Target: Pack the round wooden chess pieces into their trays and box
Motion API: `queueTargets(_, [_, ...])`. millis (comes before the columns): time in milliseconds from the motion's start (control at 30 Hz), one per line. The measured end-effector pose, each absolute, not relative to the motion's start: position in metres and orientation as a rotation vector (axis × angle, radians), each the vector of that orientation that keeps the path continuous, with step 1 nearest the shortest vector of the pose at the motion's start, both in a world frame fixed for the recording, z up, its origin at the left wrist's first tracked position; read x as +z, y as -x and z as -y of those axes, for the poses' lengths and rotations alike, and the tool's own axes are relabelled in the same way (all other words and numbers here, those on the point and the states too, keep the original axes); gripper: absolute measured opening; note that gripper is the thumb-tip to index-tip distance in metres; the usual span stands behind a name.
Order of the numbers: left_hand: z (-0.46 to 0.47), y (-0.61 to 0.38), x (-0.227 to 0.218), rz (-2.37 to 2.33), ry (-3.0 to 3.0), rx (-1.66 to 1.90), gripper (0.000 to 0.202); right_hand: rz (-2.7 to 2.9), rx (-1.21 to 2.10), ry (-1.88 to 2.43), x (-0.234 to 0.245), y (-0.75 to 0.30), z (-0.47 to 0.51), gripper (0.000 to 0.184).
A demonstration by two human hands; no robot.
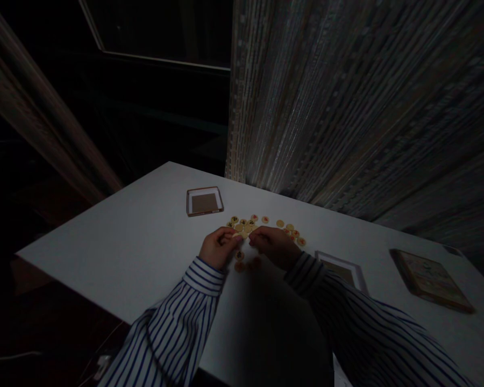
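Round wooden xiangqi pieces lie in a loose cluster around my hands, some face up with black characters, some with red characters, and some with blank sides up. My left hand is closed in a pinch, with a pale xiangqi piece at its fingertips. Facing it, my right hand has curled fingers at the cluster's edge; whatever they hold is hidden. Nearer my body, a few pieces sit in shadow between my wrists.
On the white table, a shallow open box part lies back left. Another pale-rimmed tray is partly behind my right sleeve. A flat box with a picture lies far right. A string curtain hangs along the back edge.
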State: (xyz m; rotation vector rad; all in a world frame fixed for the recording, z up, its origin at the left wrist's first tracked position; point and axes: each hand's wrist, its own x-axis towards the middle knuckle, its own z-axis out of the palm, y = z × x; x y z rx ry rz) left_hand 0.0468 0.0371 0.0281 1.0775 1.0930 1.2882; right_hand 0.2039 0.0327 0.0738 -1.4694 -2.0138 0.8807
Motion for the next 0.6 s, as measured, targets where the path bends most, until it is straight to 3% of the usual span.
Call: queueTargets(600, [-0.023, -0.059, 0.034, -1.097, -1.097, 1.272, 0.034, 2.178, 0.718, 1.445, 0.079, -0.229, -0.017, 0.019])
